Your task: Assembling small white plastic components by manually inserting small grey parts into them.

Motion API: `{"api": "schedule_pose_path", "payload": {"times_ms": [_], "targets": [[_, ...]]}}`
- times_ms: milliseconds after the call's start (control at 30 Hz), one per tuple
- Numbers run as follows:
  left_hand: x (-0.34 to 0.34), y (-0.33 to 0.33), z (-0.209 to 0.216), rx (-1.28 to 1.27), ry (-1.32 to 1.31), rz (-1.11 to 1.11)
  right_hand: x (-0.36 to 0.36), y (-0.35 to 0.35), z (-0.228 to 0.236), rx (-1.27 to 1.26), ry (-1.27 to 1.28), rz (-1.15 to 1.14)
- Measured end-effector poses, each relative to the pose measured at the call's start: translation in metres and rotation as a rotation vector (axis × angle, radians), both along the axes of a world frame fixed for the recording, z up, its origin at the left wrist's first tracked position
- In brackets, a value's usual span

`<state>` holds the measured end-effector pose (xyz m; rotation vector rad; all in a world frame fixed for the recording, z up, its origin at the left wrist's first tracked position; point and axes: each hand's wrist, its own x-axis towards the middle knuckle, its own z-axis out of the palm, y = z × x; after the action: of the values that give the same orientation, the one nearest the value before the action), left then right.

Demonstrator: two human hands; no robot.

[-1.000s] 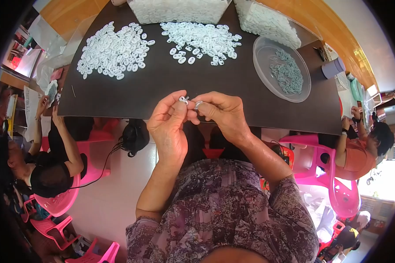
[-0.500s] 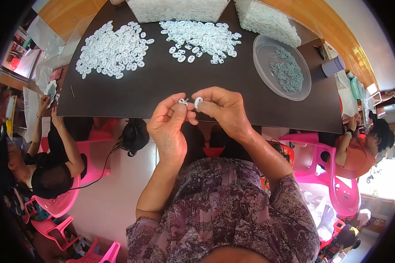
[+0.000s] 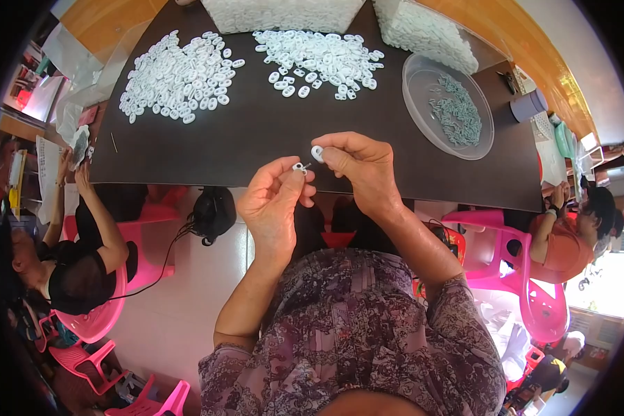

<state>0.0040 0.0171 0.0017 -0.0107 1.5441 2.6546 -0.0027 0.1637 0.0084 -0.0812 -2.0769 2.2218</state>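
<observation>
Over the table's near edge my left hand point(image 3: 272, 202) pinches a small white plastic piece point(image 3: 299, 167) between thumb and fingers. A thin pin-like bit sticks out of that piece toward the right. Just beyond it, slightly higher and to the right, my right hand point(image 3: 369, 173) pinches a white oval plastic piece point(image 3: 317, 153) by its lower side. The two pieces are apart. A loose heap of white oval two-holed pieces point(image 3: 177, 80) lies at the far left of the table, and a second heap of white pieces point(image 3: 319, 59) lies at the far middle.
A round clear tray point(image 3: 410, 111) holds small grey-green parts point(image 3: 457, 114) at the right. Behind stand clear bins point(image 3: 284, 15) of white pieces. A grey cup point(image 3: 527, 105) sits near the right edge. People sit at both sides on pink chairs point(image 3: 496, 243).
My right hand has moved up and a little right with its oval piece. My left hand has shifted slightly right and down, and the pin in its piece shows more plainly.
</observation>
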Motion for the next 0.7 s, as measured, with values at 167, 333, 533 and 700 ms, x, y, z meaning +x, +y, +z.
{"api": "schedule_pose_path", "payload": {"times_ms": [167,333,533,700], "targets": [[0.0,0.003,0.001,-0.051,-0.02,0.058,0.002,-0.008,0.001,-0.047,0.028,-0.007],[0.002,0.002,0.0,-0.046,-0.026,0.059,0.002,-0.01,0.0,-0.06,0.035,-0.002],[0.003,0.001,-0.002,-0.02,-0.042,0.049,0.003,-0.014,-0.001,-0.002,0.004,-0.026],[0.003,0.002,-0.004,-0.032,-0.059,0.062,0.004,-0.019,-0.003,-0.086,0.026,0.012]]}}
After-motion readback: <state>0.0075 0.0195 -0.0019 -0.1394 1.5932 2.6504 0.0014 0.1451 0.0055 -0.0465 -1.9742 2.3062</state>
